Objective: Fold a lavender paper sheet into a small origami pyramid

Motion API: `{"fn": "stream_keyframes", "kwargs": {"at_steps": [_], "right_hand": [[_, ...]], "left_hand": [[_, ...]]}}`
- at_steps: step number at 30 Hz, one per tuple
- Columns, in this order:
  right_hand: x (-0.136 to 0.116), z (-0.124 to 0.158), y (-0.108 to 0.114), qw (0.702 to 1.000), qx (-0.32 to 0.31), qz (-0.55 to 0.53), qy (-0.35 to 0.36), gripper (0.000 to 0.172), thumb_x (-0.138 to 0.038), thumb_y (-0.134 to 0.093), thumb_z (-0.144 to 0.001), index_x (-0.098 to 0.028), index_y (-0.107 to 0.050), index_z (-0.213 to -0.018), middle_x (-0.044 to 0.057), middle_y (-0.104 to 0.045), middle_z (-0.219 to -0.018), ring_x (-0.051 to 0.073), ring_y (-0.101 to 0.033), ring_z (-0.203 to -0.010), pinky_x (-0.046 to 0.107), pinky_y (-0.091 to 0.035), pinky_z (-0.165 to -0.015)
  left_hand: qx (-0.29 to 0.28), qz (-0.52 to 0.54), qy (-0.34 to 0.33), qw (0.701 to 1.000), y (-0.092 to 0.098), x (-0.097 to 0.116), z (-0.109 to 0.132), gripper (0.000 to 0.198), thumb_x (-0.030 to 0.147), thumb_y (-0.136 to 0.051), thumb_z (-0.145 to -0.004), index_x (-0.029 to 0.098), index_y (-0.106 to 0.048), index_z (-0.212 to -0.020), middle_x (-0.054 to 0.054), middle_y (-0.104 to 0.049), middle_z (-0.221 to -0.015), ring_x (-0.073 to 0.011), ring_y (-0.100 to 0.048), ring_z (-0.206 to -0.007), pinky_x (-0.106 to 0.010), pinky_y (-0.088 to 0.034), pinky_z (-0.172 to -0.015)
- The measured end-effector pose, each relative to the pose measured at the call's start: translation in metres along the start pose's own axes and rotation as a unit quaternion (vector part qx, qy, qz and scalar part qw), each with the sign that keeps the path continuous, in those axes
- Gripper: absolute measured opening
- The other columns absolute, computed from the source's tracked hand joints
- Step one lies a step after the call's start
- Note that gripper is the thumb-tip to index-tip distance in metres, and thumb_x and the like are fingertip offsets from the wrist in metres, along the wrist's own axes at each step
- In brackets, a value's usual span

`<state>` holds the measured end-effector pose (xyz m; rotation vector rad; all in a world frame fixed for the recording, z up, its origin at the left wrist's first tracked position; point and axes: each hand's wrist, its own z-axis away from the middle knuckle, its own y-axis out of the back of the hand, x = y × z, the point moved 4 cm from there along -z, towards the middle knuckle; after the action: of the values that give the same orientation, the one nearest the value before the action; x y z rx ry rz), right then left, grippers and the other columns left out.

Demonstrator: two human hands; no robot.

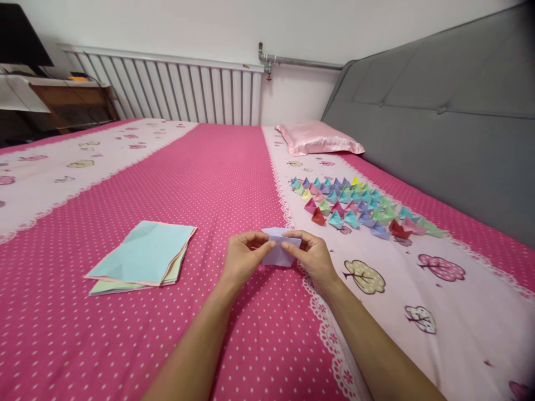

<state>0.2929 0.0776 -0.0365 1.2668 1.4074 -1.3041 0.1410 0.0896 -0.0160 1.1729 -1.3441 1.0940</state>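
Note:
A small folded piece of lilac paper (279, 256) is held up between both hands, just above the bed. My left hand (246, 253) pinches its left side, thumb on the near face. On the other side my right hand (311, 253) grips it the same way, and the two thumb tips are close together. To the left lies a stack of square paper sheets (142, 253), light blue on top with pink and green edges below. Many small folded paper boats (336, 220) in mixed colours stand in rows to the right.
A pink dotted bedspread (200, 184) with printed trees covers the bed. At the far right are a pink satin pillow (320, 138) and a grey padded headboard (443, 111). A white radiator (175, 83) lines the back wall; a desk (71, 103) with a monitor (23, 39) stands far left.

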Motion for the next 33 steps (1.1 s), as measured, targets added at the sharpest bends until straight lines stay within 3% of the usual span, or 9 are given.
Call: {"fn": "stream_keyframes", "kwargs": {"at_steps": [3, 6, 9, 13, 18, 21, 23, 28, 33], "right_hand": [[-0.002, 0.001, -0.001, 1.0, 0.005, -0.011, -0.009, 0.027, -0.034, -0.075, -0.062, -0.019, -0.067, -0.084, 0.001, -0.069, -0.074, 0.015, -0.061, -0.063, 0.027, -0.049, -0.058], [-0.001, 0.002, -0.002, 0.999, 0.002, -0.035, -0.03, 0.027, -0.033, -0.076, -0.062, -0.019, -0.067, -0.083, 0.002, -0.069, -0.074, 0.015, -0.061, -0.062, 0.027, -0.049, -0.059], [0.0, 0.003, -0.003, 0.996, -0.002, -0.069, -0.052, 0.028, -0.032, -0.077, -0.061, -0.018, -0.067, -0.083, 0.002, -0.069, -0.075, 0.014, -0.061, -0.062, 0.027, -0.049, -0.06], [0.002, 0.003, -0.003, 0.994, -0.001, -0.094, -0.053, 0.026, -0.03, -0.077, -0.06, -0.019, -0.066, -0.081, -0.001, -0.066, -0.07, 0.011, -0.057, -0.057, 0.024, -0.047, -0.056], [-0.006, 0.002, -0.001, 0.999, 0.01, 0.038, 0.036, 0.026, -0.035, -0.073, -0.066, -0.02, -0.068, -0.086, 0.0, -0.064, -0.073, 0.012, -0.054, -0.061, 0.025, -0.043, -0.059], [-0.013, 0.001, 0.005, 0.977, 0.061, 0.168, 0.118, 0.022, -0.037, -0.07, -0.069, -0.021, -0.072, -0.082, 0.0, -0.059, -0.068, 0.012, -0.046, -0.057, 0.026, -0.039, -0.056], [-0.014, 0.0, 0.008, 0.97, 0.081, 0.182, 0.142, 0.019, -0.037, -0.07, -0.069, -0.021, -0.073, -0.078, 0.0, -0.056, -0.068, 0.012, -0.045, -0.058, 0.026, -0.039, -0.056], [-0.007, 0.0, 0.004, 0.995, 0.027, 0.058, 0.075, 0.018, -0.035, -0.071, -0.067, -0.021, -0.07, -0.078, 0.001, -0.063, -0.073, 0.014, -0.053, -0.063, 0.027, -0.043, -0.06], [-0.006, 0.004, -0.002, 0.999, -0.006, 0.012, 0.029, 0.018, -0.036, -0.072, -0.066, -0.02, -0.068, -0.072, -0.001, -0.063, -0.064, 0.013, -0.052, -0.055, 0.025, -0.041, -0.054]], "left_hand": [[0.033, -0.054, -0.022, 0.998, 0.005, 0.002, 0.0, 0.025, 0.034, -0.073, -0.06, 0.014, -0.065, -0.072, -0.004, -0.065, -0.069, -0.0129, -0.056, -0.055, -0.023, -0.043, -0.051], [0.074, -0.116, -0.088, 0.987, 0.009, 0.01, 0.001, 0.036, 0.034, -0.076, -0.057, 0.017, -0.065, -0.087, -0.007, -0.066, -0.093, -0.0192, -0.06, -0.082, -0.03, -0.047, -0.074], [0.026, -0.136, -0.121, 0.983, 0.004, 0.014, 0.003, 0.042, 0.03, -0.075, -0.06, 0.021, -0.066, -0.101, -0.008, -0.064, -0.108, -0.0225, -0.055, -0.103, -0.032, -0.04, -0.091], [-0.075, -0.124, -0.088, 0.986, -0.008, 0.007, 0.006, 0.021, 0.03, -0.063, -0.073, 0.018, -0.071, -0.089, -0.008, -0.07, -0.089, -0.02, -0.061, -0.083, -0.027, -0.045, -0.074], [-0.071, -0.137, -0.071, 0.986, -0.009, 0.007, 0.005, 0.022, 0.031, -0.056, -0.077, 0.015, -0.072, -0.077, -0.004, -0.068, -0.071, -0.0159, -0.057, -0.064, -0.025, -0.042, -0.063], [-0.076, -0.079, -0.04, 0.993, -0.009, 0.007, 0.004, 0.025, 0.034, -0.058, -0.075, 0.013, -0.07, -0.072, -0.004, -0.065, -0.067, -0.0139, -0.055, -0.06, -0.023, -0.041, -0.058], [-0.084, -0.036, -0.02, 0.996, -0.011, 0.005, 0.004, 0.027, 0.037, -0.06, -0.073, 0.012, -0.068, -0.071, -0.004, -0.063, -0.065, -0.0124, -0.053, -0.057, -0.022, -0.039, -0.054], [-0.108, 0.023, 0.028, 0.994, -0.014, 0.0, 0.005, 0.032, 0.044, -0.066, -0.067, 0.012, -0.067, -0.073, -0.004, -0.061, -0.063, -0.0102, -0.049, -0.052, -0.021, -0.036, -0.048], [-0.094, -0.021, 0.014, 0.995, -0.013, 0.003, 0.006, 0.038, 0.049, -0.063, -0.069, 0.013, -0.065, -0.061, -0.001, -0.052, -0.051, -0.0074, -0.039, -0.044, -0.021, -0.026, -0.042]]}}
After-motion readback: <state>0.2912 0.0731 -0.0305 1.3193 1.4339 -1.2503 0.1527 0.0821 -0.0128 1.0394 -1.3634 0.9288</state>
